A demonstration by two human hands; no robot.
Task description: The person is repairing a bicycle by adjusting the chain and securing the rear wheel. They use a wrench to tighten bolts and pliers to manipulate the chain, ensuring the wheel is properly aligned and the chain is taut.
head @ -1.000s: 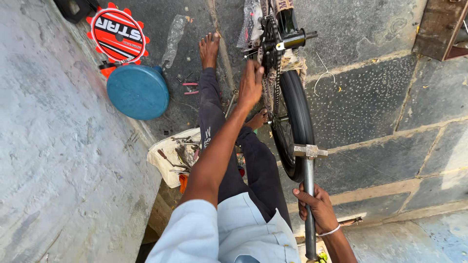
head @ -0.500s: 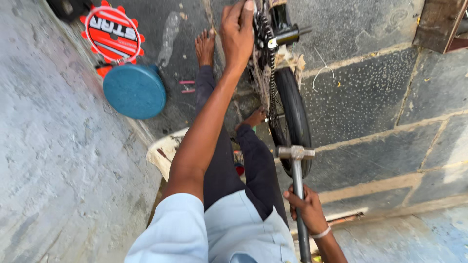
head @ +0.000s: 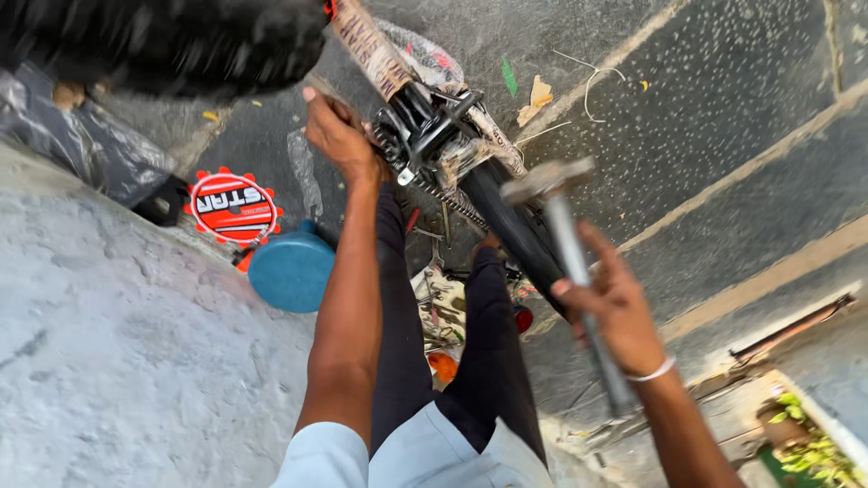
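Observation:
A bicycle lies on the stone floor, its wrapped frame tube [head: 375,54] running to the crank and chain area [head: 429,136] and a black tyre [head: 515,226] below it. My left hand [head: 339,136] reaches forward and rests on the frame beside the crank. My right hand [head: 615,307] grips the shaft of a long metal T-handled wrench [head: 561,235], its head raised near the tyre. My dark-trousered legs stretch out under both arms.
A blue round lid [head: 291,271] and a red gear-shaped disc [head: 233,208] lie at the left by a grey concrete wall [head: 117,361]. Small tools and a white tray [head: 443,307] sit between my legs. A large black tyre [head: 163,41] blurs across the top left.
The view swung and moved closer to the bicycle. My right hand lifted the wrench higher toward the tyre, and my left hand stayed by the crank.

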